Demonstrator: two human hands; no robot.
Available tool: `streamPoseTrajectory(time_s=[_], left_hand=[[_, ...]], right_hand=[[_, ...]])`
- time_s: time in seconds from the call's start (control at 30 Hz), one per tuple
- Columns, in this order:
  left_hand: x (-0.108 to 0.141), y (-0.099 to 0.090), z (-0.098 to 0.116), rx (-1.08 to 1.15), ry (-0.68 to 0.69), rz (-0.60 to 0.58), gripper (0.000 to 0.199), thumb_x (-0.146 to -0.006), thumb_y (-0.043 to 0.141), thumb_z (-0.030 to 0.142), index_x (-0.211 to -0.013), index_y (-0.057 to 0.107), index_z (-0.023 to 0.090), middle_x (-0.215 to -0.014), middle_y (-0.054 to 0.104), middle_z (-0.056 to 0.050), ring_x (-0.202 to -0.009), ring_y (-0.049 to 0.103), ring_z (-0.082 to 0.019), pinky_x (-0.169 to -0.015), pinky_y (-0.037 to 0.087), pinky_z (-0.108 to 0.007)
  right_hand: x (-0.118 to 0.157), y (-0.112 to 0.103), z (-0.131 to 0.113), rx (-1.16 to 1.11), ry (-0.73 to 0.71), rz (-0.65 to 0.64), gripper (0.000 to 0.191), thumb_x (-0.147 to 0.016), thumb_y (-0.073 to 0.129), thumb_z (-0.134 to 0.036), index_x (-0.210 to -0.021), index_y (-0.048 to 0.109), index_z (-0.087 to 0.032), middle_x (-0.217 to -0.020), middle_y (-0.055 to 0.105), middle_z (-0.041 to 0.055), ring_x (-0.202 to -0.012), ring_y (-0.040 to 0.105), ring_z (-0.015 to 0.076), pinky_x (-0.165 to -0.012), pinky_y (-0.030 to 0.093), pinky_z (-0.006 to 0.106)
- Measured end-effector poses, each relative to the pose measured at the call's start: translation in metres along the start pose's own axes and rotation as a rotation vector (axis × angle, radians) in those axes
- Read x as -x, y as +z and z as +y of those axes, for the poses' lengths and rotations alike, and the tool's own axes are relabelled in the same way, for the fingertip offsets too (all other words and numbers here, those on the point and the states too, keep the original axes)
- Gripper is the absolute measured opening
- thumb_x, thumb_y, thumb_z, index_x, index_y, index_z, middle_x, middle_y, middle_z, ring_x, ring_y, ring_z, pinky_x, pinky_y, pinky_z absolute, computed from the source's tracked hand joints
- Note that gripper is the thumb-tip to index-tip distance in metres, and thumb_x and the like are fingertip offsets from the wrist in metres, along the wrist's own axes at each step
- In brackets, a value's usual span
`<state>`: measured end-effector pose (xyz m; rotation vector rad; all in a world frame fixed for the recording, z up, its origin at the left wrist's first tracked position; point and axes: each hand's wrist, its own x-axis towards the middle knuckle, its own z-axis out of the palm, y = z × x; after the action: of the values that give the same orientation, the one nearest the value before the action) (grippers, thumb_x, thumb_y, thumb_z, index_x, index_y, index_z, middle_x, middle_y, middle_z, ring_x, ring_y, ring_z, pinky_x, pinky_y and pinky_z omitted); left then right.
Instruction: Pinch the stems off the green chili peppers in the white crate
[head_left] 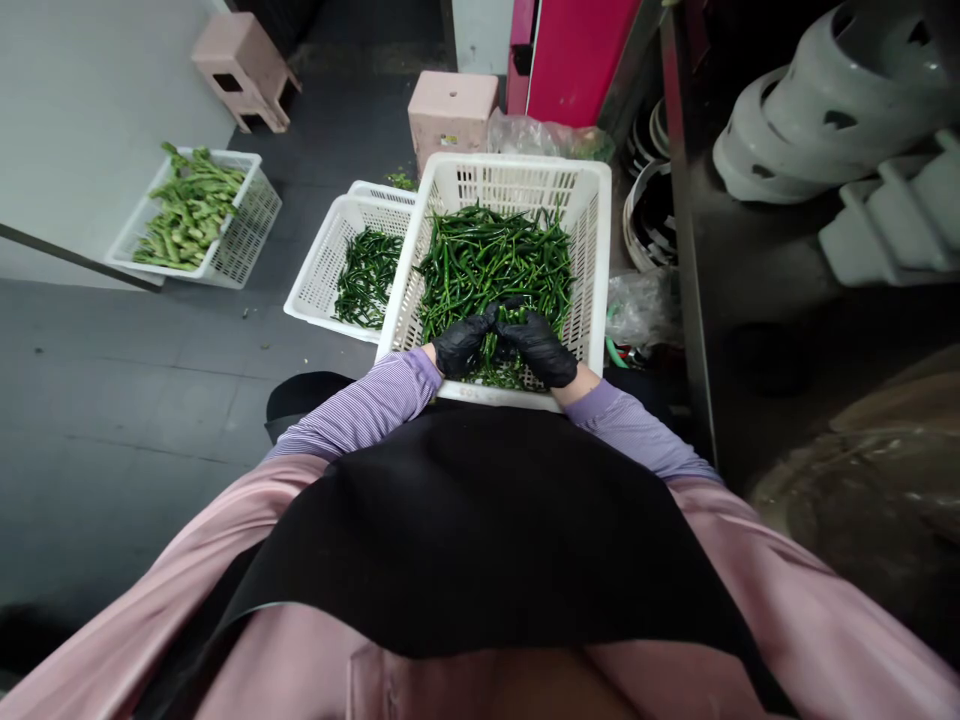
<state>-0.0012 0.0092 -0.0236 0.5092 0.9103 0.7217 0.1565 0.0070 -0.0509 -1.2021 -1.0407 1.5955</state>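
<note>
Both hands wear black gloves and meet over a large white slatted basket (596, 250) at my lap. The basket holds a heap of long thin green chili peppers (487, 255). My left hand (463, 343) is closed, its fingertips pinching at a chili pepper beside the other hand. My right hand (541, 347) curls around a few chili peppers, and their green ends show between the thumb and fingers. Small green bits and stem ends lie under the hands near the basket's front wall. The gloves partly hide what the fingertips grip.
Left of the large basket, a smaller white basket (311, 275) holds more green chilies. A basket (251, 225) of thick green stalks stands farther left. Pink stools (454, 105) (244, 60) are at the back. A metal shelf edge (694, 280) and gas cylinders (817, 120) are on the right.
</note>
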Motion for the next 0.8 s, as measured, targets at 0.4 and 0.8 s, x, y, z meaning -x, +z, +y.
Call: streamPoseTrajectory(time_s=[0.4, 0.8], left_hand=[[0.021, -0.016, 0.002, -0.280, 0.059, 0.033, 0.037, -0.086, 0.097, 0.048, -0.094, 0.083, 0.014, -0.077, 0.079, -0.006, -0.081, 0.074, -0.022, -0.082, 0.062, -0.038], [0.017, -0.014, -0.005, -0.489, 0.327, 0.033, 0.059, -0.072, 0.096, 0.068, -0.095, 0.079, 0.017, -0.092, 0.080, -0.007, -0.085, 0.069, -0.023, -0.084, 0.057, -0.038]], right_hand=[[-0.003, -0.016, -0.006, 0.040, -0.083, 0.051, 0.041, -0.070, 0.094, -0.058, -0.089, 0.079, -0.025, -0.100, 0.085, 0.0049, -0.112, 0.077, 0.0324, -0.116, 0.058, 0.056], [-0.006, -0.038, 0.005, 0.587, -0.383, -0.057, 0.032, -0.082, 0.074, -0.044, -0.109, 0.082, -0.029, -0.122, 0.086, 0.0086, -0.131, 0.074, 0.0372, -0.125, 0.054, 0.061]])
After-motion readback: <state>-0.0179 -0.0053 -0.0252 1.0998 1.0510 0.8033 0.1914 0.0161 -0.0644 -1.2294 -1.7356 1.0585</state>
